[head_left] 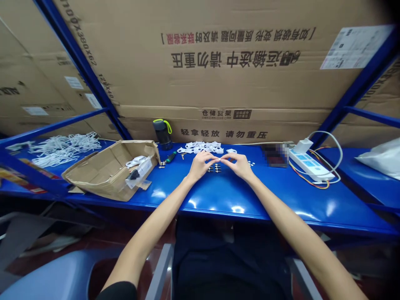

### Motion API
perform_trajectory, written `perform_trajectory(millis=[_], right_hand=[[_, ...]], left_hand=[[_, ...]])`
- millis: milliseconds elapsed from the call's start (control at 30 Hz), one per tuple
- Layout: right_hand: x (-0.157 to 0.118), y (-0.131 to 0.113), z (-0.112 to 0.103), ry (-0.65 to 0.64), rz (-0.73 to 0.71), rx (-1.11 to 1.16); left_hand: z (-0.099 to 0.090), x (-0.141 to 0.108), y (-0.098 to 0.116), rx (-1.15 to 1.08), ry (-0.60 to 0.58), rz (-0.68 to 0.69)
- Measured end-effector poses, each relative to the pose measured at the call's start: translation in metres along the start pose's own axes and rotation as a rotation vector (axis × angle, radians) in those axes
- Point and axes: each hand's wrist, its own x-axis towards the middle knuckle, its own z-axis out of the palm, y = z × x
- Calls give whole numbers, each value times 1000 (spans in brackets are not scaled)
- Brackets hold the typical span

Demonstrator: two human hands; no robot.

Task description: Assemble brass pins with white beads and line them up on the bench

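And there it is, a tiny pale piece (219,159) over the blue table (250,193), pinched in the narrow fingertips of the left hand (201,165) and the right hand (240,165), which meet around it! Just below sit small metal-tipped parts (218,168) in short rows, small white discs (251,163) lie right of the hands, and white plastic pieces (202,147) pile up behind.

Tabletop (250,193) is super blue, cardboard (140,62) brown with black-and-red print (196,60), piled pieces (203,148) white, bottle (163,137) dark grey, strap (169,126) lime.
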Motion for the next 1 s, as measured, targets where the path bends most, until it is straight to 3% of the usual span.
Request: perform_trajectory(millis=[267,533,1000], right_hand=[[3,20,-6,-84,-18,-136],[-3,35,-17,-345,135,-249],[-4,31,-23,-385,104,-242]], left_hand=[[2,0,-2,59,-44,-22],[-2,2,-12,190,30,-137],[-6,-8,-40,362,1,-281]])
